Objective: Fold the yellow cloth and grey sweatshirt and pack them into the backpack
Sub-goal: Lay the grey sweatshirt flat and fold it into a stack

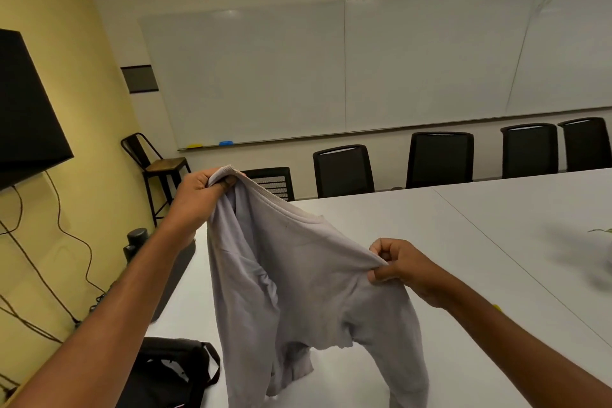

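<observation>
Nearest us, the black backpack (172,371) waits at the near-left edge of the table (430,242), handy for packing later. We hold the grey sweatshirt (298,275) up over the tabletop, likely so it hangs straight before folding. Our left hand (198,192) is fisted round its ribbed hem, raised high, while our right hand (404,268) pinches a fold lower down. The table's left edge runs close beside the sweatshirt. Bare white surface opens rightward, and chairs (342,170) line the far side.
</observation>
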{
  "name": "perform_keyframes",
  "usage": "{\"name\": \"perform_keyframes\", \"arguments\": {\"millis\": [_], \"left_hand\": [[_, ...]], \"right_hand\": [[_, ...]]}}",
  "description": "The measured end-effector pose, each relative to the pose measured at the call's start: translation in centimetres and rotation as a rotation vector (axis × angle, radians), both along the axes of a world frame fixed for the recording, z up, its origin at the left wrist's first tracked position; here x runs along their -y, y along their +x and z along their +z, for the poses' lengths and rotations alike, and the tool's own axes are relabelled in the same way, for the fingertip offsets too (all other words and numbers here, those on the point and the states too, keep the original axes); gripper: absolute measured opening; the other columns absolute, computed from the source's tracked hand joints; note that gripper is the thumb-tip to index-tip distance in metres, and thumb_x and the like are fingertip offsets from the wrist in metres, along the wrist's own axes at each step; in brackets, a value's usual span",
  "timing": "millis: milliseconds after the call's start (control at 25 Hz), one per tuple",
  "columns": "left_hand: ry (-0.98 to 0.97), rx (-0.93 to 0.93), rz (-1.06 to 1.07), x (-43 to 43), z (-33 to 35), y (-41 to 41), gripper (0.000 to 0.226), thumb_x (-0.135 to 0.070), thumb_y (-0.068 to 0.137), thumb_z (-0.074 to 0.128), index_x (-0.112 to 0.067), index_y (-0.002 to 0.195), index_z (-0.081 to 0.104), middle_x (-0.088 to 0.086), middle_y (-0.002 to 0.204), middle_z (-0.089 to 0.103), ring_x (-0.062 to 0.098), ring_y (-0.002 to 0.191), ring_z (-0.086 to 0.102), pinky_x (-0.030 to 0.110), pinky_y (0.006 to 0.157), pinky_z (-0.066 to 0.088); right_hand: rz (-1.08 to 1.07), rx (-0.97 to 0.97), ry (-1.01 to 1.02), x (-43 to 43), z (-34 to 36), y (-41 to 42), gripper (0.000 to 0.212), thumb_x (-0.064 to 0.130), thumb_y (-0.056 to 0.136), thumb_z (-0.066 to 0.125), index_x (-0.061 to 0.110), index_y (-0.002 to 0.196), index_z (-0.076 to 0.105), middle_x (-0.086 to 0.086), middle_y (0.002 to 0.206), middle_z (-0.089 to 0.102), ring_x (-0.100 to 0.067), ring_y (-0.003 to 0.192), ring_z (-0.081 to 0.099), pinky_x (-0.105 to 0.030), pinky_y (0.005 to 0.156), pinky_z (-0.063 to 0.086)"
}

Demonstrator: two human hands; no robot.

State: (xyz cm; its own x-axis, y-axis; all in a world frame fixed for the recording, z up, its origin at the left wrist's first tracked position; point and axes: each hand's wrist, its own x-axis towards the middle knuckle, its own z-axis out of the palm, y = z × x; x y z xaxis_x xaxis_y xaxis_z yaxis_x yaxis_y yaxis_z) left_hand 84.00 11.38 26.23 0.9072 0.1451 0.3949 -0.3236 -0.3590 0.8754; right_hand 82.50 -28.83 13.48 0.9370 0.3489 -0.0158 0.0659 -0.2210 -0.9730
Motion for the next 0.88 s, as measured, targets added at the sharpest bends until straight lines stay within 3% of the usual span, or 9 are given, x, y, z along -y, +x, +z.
{"name": "perform_keyframes", "arguments": {"millis": [120, 240, 320, 400, 560, 640, 720, 800, 880], "left_hand": [[0.011, 0.021, -0.015, -0.4, 0.4, 0.3, 0.013, -0.015, 0.102, 0.071, -0.019, 0.106, 0.083, 0.007, 0.102, 0.080, 0.010, 0.096, 0.071, 0.029, 0.087, 0.055], [0.046, 0.002, -0.010, -0.4, 0.8, 0.3, 0.013, -0.013, 0.100, 0.073, -0.022, 0.098, 0.083, -0.010, 0.082, 0.078, -0.002, 0.077, 0.068, 0.018, 0.069, 0.052], [0.064, -0.013, -0.012, -0.6, 0.8, 0.4, 0.017, -0.011, 0.099, 0.074, -0.024, 0.094, 0.084, -0.015, 0.080, 0.078, 0.001, 0.080, 0.068, 0.020, 0.072, 0.052], [0.106, -0.037, 0.011, -1.1, 0.5, 0.6, 0.019, -0.014, 0.100, 0.073, -0.026, 0.091, 0.086, -0.006, 0.088, 0.081, 0.012, 0.091, 0.069, 0.031, 0.084, 0.055], [0.286, -0.120, 0.151, -2.6, -0.9, 1.3, 0.033, -0.042, 0.094, 0.078, -0.013, 0.080, 0.083, 0.024, 0.090, 0.077, 0.040, 0.085, 0.071, 0.050, 0.079, 0.056], [0.327, -0.169, 0.209, -3.3, -1.4, 1.3, 0.076, -0.080, 0.075, 0.075, -0.005, 0.069, 0.072, 0.020, 0.070, 0.067, 0.032, 0.067, 0.061, 0.044, 0.064, 0.046], [0.347, -0.187, 0.257, -3.6, -1.6, 1.2, 0.088, -0.101, 0.062, 0.063, -0.013, 0.061, 0.057, 0.011, 0.059, 0.048, 0.023, 0.058, 0.043, 0.038, 0.062, 0.033], [0.368, -0.170, 0.235, -3.6, -1.3, 1.1, 0.082, -0.095, 0.072, 0.062, -0.016, 0.058, 0.049, 0.006, 0.058, 0.041, 0.021, 0.057, 0.037, 0.035, 0.062, 0.029], [0.394, -0.136, 0.181, -3.5, -1.0, 1.0, 0.080, -0.081, 0.077, 0.065, -0.006, 0.057, 0.047, 0.007, 0.058, 0.039, 0.018, 0.055, 0.035, 0.033, 0.061, 0.029]], "right_hand": [[0.085, -0.067, -0.069, -0.4, 1.0, -0.2, 0.032, 0.017, 0.085, 0.088, 0.016, 0.116, 0.077, -0.005, 0.110, 0.079, -0.027, 0.103, 0.077, -0.035, 0.087, 0.063], [0.127, -0.110, -0.150, -0.1, 1.2, 0.0, 0.028, 0.027, 0.091, 0.083, 0.016, 0.116, 0.080, -0.005, 0.113, 0.079, -0.028, 0.107, 0.076, -0.038, 0.094, 0.063], [0.106, -0.105, -0.181, 0.1, 1.3, 0.1, 0.020, 0.025, 0.094, 0.079, 0.015, 0.111, 0.081, -0.006, 0.110, 0.079, -0.029, 0.106, 0.075, -0.038, 0.094, 0.064], [0.063, -0.091, -0.156, 0.4, 1.6, 0.1, 0.014, 0.019, 0.096, 0.076, 0.012, 0.108, 0.080, -0.008, 0.107, 0.078, -0.032, 0.106, 0.073, -0.037, 0.092, 0.064], [-0.017, -0.074, -0.101, 1.6, 3.3, 0.3, 0.015, 0.017, 0.098, 0.073, 0.011, 0.111, 0.075, -0.010, 0.106, 0.077, -0.035, 0.106, 0.072, -0.040, 0.092, 0.063], [-0.063, -0.030, -0.115, 2.0, 4.5, 0.6, 0.012, 0.015, 0.100, 0.070, 0.011, 0.110, 0.074, -0.011, 0.104, 0.076, -0.033, 0.101, 0.071, -0.039, 0.091, 0.062], [-0.126, 0.046, -0.129, 2.2, 6.2, 0.9, 0.008, 0.011, 0.099, 0.068, 0.011, 0.104, 0.074, -0.013, 0.104, 0.075, -0.029, 0.095, 0.069, -0.037, 0.088, 0.057], [-0.161, 0.131, -0.147, 2.3, 8.0, 1.2, 0.008, 0.006, 0.096, 0.069, 0.011, 0.098, 0.074, -0.014, 0.101, 0.075, -0.026, 0.090, 0.067, -0.035, 0.085, 0.054], [-0.161, 0.209, -0.162, 2.7, 10.0, 1.4, 0.013, 0.000, 0.091, 0.072, 0.013, 0.091, 0.075, -0.008, 0.090, 0.075, -0.022, 0.085, 0.066, -0.031, 0.079, 0.053]]}}
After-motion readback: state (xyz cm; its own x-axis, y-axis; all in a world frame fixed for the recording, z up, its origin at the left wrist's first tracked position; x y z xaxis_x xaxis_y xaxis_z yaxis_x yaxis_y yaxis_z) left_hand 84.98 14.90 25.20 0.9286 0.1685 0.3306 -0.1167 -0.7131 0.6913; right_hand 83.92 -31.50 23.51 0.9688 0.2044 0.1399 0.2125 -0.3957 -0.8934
